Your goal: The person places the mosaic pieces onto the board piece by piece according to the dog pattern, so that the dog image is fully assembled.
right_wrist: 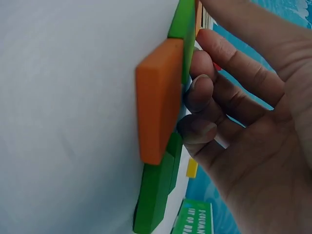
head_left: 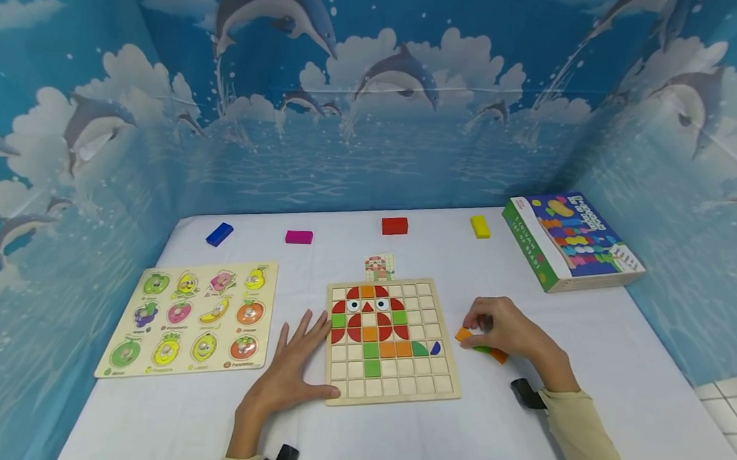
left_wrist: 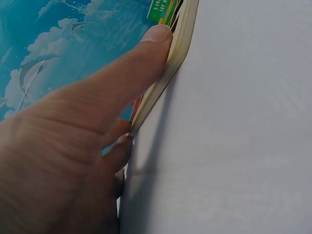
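A wooden grid board (head_left: pixel 454 389) lies in front of me, with red, orange and green tiles forming a bird-like figure with two round eyes. My left hand (head_left: pixel 287 369) is spread at the board's left side, its thumb touching the lower left corner and fingertips at the edge. To the right of the board, my right hand (head_left: pixel 502 326) pinches an orange tile (head_left: pixel 463 334) between thumb and finger, low over the table. Under and beside that hand lie loose pieces, among them an orange block (right_wrist: pixel 158 102) and a green block (right_wrist: pixel 153 195); the hand partly hides them in the head view.
A small pattern card (head_left: pixel 379 267) lies above the board. At the left is a fruit picture board (head_left: pixel 185 318). Blue (head_left: pixel 219 234), magenta (head_left: pixel 298 237), red (head_left: pixel 395 225) and yellow (head_left: pixel 481 227) blocks line the back. A game box (head_left: pixel 575 240) stands at back right.
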A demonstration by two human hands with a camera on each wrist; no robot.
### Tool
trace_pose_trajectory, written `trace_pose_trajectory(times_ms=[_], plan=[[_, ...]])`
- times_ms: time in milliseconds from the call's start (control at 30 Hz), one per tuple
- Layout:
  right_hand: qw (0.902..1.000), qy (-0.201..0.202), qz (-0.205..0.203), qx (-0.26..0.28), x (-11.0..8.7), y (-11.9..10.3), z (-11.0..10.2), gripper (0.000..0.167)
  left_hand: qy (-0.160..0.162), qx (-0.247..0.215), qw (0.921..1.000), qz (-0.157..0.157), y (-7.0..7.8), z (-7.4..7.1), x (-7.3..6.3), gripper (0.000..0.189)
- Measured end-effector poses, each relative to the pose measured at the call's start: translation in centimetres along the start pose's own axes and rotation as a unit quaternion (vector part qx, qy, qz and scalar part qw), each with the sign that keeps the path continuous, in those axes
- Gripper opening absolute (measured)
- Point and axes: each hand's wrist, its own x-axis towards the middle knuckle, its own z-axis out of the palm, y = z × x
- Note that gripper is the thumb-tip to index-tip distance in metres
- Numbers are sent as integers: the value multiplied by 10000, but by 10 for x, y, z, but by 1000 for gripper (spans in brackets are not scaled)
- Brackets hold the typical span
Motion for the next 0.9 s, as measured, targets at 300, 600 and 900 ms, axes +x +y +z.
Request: trace_pose_trajectory(times_ms=[300,600,900], plan=[[9995,-190,242,-62,0,-4,-1,23,93,-42,9999,35,1,1,1,124],[9996,110,57,236,-1,-15,-5,7,99,-72,9999,6,2,1,1,123],[9942,-255,-377,975,12,-55,25,5,94,-34,9999,-38,2,0,1,123]])
